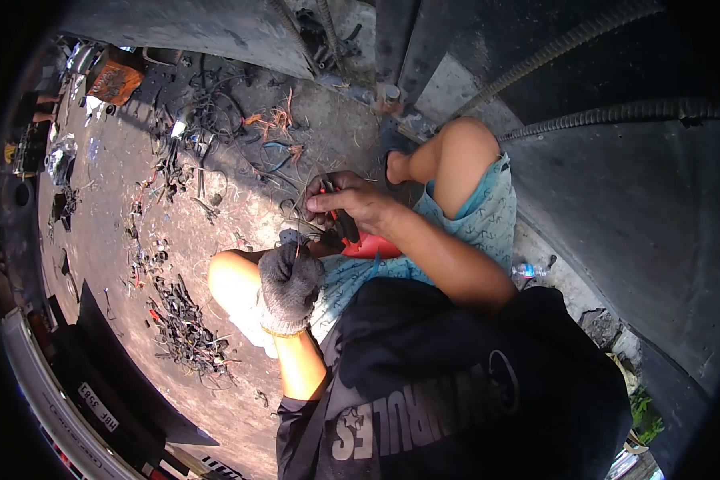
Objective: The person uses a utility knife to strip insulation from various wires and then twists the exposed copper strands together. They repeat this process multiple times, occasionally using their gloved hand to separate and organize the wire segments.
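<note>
My right hand (349, 200), bare, is closed around pliers (346, 227) with black and red handles, held above my lap. To the left and closer to my body, my left hand (290, 284) wears a grey knit glove and is closed in a fist. A thin wire (298, 249) sticks up from the gloved fingers toward the pliers. Thin dark strands show between the two hands. Under the pliers, a smooth red object (372, 246) sits against my patterned light blue shorts (480, 192).
Cut wire pieces (186, 324) lie heaped left of my knee. Ahead are tangled cables (208, 112), bare copper strands (276, 122) and a blue-handled tool (278, 158). Dark panels (616, 192) and ribbed bars (568, 48) stand right. A plastic bottle (530, 270) lies beside me.
</note>
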### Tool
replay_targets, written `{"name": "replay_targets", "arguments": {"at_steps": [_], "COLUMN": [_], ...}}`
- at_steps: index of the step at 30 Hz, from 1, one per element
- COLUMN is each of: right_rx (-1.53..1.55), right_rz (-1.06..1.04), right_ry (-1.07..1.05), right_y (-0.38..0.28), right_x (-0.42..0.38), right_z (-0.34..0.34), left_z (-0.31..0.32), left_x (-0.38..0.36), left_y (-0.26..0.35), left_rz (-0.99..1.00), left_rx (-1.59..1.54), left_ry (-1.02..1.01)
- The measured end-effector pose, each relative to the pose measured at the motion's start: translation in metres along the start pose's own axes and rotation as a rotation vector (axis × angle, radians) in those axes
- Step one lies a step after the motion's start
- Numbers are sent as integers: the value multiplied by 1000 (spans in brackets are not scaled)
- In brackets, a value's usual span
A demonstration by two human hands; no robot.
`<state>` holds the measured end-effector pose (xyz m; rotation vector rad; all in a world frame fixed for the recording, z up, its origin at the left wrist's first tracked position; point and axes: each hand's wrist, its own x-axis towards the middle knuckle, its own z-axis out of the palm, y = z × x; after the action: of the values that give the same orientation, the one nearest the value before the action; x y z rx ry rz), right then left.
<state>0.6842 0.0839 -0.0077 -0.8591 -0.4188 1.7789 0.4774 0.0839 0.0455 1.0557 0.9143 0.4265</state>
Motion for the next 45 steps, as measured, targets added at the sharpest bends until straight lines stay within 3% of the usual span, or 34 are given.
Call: {"name": "replay_targets", "arguments": {"at_steps": [1,3,4,5,7,8,11,13,15,16,18,21,25,27,31,33,35,37,38,39,40,41,42,43,44,45], "right_rx": [35,69,55,42,-50,-141,-243,-313,-657,-579,-509,-368,-308,-314,-394,-412,-443,-835,-837,-850,-861,-871,-811,-818,-496,-184], "right_rz": [2,4,-20,-46,-78,-109,-223,-229,-271,-308,-259,-190,-30,-19,-119,-96,-77,-279,-290,-455,-620,-785,-907,-916,-690,-456], "right_ry": [17,32,35,37,57,79,58,68,19,3,1,45,134,128,169,190,212,311,316,308,298,283,269,264,187,108], "right_y": [0,-2,-4,-4,-2,-1,9,5,3,5,3,-1,-3,-2,-5,-1,-6,-8,-6,0,6,4,-2,-8,-13,-18], "right_x": [-1,-3,-4,-5,-5,-5,3,3,1,2,-1,-6,-8,-5,-2,-3,-7,-11,-10,-8,-5,-3,0,0,-2,-3], "right_z": [2,4,5,6,7,7,-1,-4,-6,-5,-8,-3,-4,-6,-9,-18,-23,-19,-18,-18,-18,-14,-13,-12,-13,-13], "left_z": [4,19,21,21,19,6,4,18,19,24,36,32,14,6,-10,-49,-44,-25,-26,-29,-4,-3,-5,-9,-21,-27], "left_x": [2,10,17,16,17,24,34,30,42,45,50,55,69,84,111,139,140,145,150,153,151,158,167,177,190,206], "left_y": [0,-2,-3,-4,-9,-25,-27,4,20,23,28,36,16,17,16,3,18,20,17,14,35,31,19,4,-15,-44], "left_rz": [2,470,721,721,406,70,220,384,658,657,-8,-56,164,542,666,390,113,70,120,162,135,142,208,274,143,244], "left_rx": [0,982,916,918,791,524,456,651,823,825,199,334,594,1212,1368,899,472,-87,-439,-784,-815,-814,-990,-1160,-1163,-1061], "left_ry": [0,124,114,115,-73,-79,60,204,150,151,274,254,324,392,456,630,564,487,337,179,302,299,119,-72,85,-177]}}
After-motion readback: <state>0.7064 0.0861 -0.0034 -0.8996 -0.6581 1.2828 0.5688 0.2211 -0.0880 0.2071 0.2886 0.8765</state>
